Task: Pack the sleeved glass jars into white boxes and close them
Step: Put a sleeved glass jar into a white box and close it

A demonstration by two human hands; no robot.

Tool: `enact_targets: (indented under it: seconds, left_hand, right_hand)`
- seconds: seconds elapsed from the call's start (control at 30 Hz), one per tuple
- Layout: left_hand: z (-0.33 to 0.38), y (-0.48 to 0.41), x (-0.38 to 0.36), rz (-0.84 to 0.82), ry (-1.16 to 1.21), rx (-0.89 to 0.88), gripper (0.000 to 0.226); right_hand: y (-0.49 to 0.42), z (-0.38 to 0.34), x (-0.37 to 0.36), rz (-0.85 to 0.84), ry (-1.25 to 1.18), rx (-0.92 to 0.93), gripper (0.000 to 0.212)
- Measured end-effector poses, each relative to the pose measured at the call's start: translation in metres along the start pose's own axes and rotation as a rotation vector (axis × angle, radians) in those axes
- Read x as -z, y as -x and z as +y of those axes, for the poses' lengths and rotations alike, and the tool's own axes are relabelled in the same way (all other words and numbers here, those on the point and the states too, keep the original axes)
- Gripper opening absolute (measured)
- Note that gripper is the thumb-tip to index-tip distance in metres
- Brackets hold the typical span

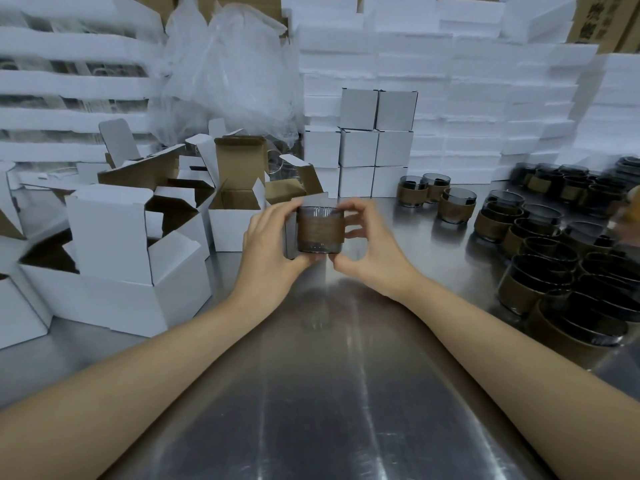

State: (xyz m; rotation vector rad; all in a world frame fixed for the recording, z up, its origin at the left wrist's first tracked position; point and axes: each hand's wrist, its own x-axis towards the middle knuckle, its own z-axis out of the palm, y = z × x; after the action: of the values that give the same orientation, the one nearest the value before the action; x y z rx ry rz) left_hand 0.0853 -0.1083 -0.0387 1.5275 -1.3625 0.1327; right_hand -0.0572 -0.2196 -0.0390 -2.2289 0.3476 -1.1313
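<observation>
Nearest the lens, two bare forearms are stretched over the steel worktop [329,393], and between them one sleeved jar [320,230] is held up, clear of the surface, about the middle of the view. It is taken on its left side by the left grip [273,244], fingers curled behind and thumb under the base, and pinched on its right side by the right grip [370,244], fingertips at the sleeve and thumb low. The jar is seen as a short, smoky glass tumbler, upright, with a brown band wrapped round its waist and bare glass left at rim and foot. It is judged to be rigid, fairly heavy for its size and breakable. The bare glass is likely to be slick, so the sleeve is judged the better place to be held, with a thumb kept beneath. The sleeve could slide on the glass if squeezed unevenly. Just behind the jar a white panel is visible; whether it belongs to a box in hand cannot be told. Beyond it an open white box [235,216] is stood with its lid up, among other open boxes [114,258] to the left. Closed boxes [374,147] are stacked behind, three more jars [433,192] stand near them, and many sleeved jars [554,254] are massed on the right.
</observation>
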Motion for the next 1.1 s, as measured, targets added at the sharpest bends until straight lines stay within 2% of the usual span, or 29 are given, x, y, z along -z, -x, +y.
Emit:
enact_targets:
  seconds: [0.13, 0.43, 0.57, 0.7, 0.8, 0.93, 1.1]
  left_hand:
    - [0.002, 0.0008, -0.0003, 0.023, -0.01, -0.008, 0.069]
    - [0.0039, 0.005, -0.0002, 0.044, -0.129, -0.201, 0.072]
    - [0.0041, 0.0053, 0.0004, 0.041, -0.138, -0.19, 0.073]
    - [0.0071, 0.0056, 0.002, 0.027, -0.125, -0.201, 0.073]
    - [0.0085, 0.0044, 0.003, -0.008, -0.109, -0.149, 0.076]
    - [0.0072, 0.0026, 0.0032, -0.048, -0.091, -0.069, 0.08]
    - [0.0043, 0.0037, 0.0017, -0.024, -0.118, -0.113, 0.081]
  right_hand:
    - [-0.0008, -0.0001, 0.0035, 0.0, 0.131, 0.143, 0.078]
    - [-0.0016, -0.0002, 0.0035, -0.09, 0.177, 0.019, 0.065]
    - [-0.0003, -0.0006, 0.0031, -0.092, 0.121, 0.018, 0.068]
    - [-0.0003, 0.0005, 0.0034, -0.052, 0.084, 0.01, 0.062]
    - [-0.001, 0.0008, 0.0041, -0.006, 0.057, 0.014, 0.06]
    - [-0.001, 0.0015, 0.0042, -0.023, 0.041, 0.0, 0.062]
    - [-0.0004, 0.0016, 0.0023, -0.01, 0.113, 0.119, 0.068]
